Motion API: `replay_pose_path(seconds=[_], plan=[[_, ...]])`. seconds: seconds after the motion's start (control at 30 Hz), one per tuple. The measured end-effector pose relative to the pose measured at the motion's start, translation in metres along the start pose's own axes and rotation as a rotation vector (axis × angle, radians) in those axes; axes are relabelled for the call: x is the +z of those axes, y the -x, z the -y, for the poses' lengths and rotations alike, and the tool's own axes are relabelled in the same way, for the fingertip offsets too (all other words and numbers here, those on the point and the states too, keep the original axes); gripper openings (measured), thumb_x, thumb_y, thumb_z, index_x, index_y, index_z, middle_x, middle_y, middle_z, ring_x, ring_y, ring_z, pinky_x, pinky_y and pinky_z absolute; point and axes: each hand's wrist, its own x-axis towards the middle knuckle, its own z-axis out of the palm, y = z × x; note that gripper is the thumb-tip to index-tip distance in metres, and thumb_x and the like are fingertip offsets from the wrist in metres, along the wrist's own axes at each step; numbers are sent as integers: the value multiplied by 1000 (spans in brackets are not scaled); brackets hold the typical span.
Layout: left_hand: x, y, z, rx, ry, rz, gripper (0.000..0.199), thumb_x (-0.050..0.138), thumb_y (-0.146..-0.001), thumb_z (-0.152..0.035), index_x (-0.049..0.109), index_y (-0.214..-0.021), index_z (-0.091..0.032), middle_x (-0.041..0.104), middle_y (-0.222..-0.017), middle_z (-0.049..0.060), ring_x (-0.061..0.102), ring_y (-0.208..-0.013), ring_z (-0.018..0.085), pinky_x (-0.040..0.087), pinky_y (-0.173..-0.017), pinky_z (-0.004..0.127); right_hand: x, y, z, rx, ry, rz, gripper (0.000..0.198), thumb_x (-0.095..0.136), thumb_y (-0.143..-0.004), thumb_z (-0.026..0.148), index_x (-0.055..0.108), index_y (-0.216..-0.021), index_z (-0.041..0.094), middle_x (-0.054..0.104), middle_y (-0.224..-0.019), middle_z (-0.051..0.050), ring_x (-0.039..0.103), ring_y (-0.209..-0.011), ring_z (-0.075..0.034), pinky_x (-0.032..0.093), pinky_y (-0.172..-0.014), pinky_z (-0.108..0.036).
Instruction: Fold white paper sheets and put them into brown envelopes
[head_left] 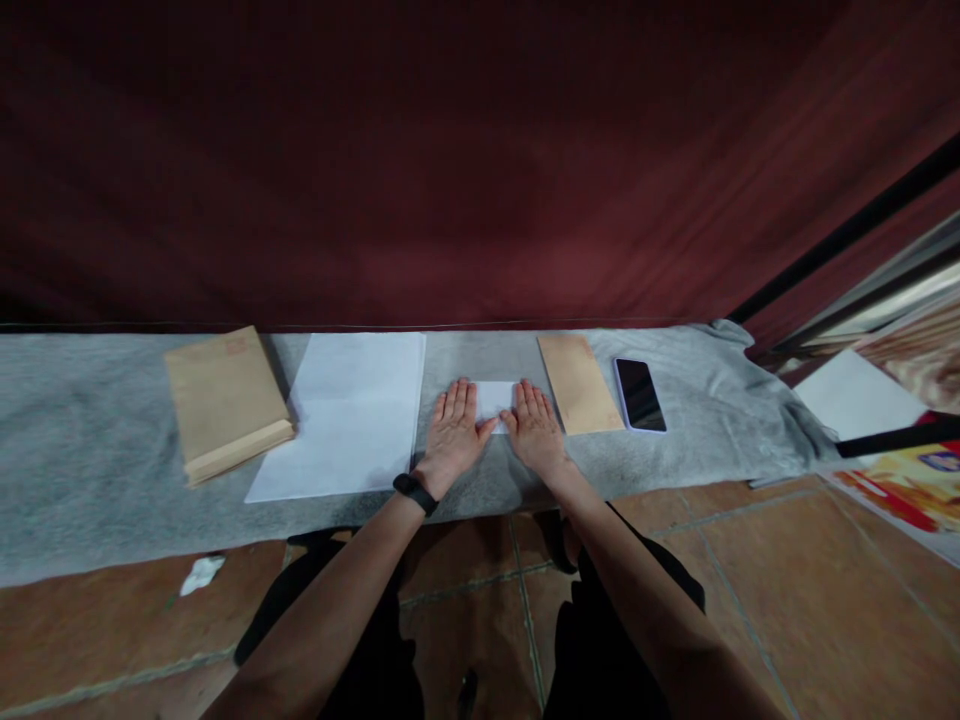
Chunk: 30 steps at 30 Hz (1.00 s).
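A small white piece of paper, seemingly folded, lies on the grey cloth in front of me. My left hand presses flat over its left end, fingers stretched out. Over the right end lies my right hand, also flat with the fingers extended. The two thumbs point toward each other near the paper's lower edge. Both ends of the paper are hidden under the hands. Left of my left hand rests a stack of large white sheets. A brown envelope lies just right of my right hand.
A thick stack of brown envelopes sits at the left, touching the white sheets. Beyond the single envelope is a smartphone. Grey cloth covers the narrow surface, with a dark red curtain behind. Crumpled white tissue lies on the tiled floor.
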Motion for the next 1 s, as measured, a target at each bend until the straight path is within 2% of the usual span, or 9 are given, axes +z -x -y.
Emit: replay_pose_path(seconds=[0.27,0.4,0.53,0.7,1.0], plan=[[-6,3,-6,-48,-64,54,72,32,-102,-51,28,-156,-4,28,-163,19,23,-153,30,17,-125,48,-5,4,-6,30,18,13,59,32,-106,36,34,-154,2,37,-159,-20,35,-148,-29,31,-119,-48],[-10,2,-8,-67,-93,93,71,32,-102,-51,26,-157,-5,25,-164,19,21,-154,30,16,-125,48,-12,4,-3,42,17,19,59,34,-105,33,34,-153,0,35,-159,-22,33,-149,-31,29,-120,-49],[-12,1,-9,-71,-105,125,70,33,-102,-48,27,-157,-5,24,-165,19,21,-154,31,16,-125,49,-18,5,13,-57,-45,36,58,33,-105,33,33,-155,3,29,-163,-19,26,-152,-29,24,-123,-48],[-11,1,-8,-70,-107,136,61,31,-104,-36,27,-157,-7,23,-166,17,20,-154,30,16,-125,49,-13,11,28,-158,-126,86,56,26,-107,37,39,-153,8,37,-160,-14,31,-151,-24,26,-124,-44],[-6,1,0,-67,-81,107,63,28,-103,-36,25,-157,-3,27,-164,17,19,-155,27,15,-126,47,-6,16,11,-108,-53,38,59,30,-107,40,31,-157,10,35,-161,-15,33,-150,-25,26,-122,-45]])
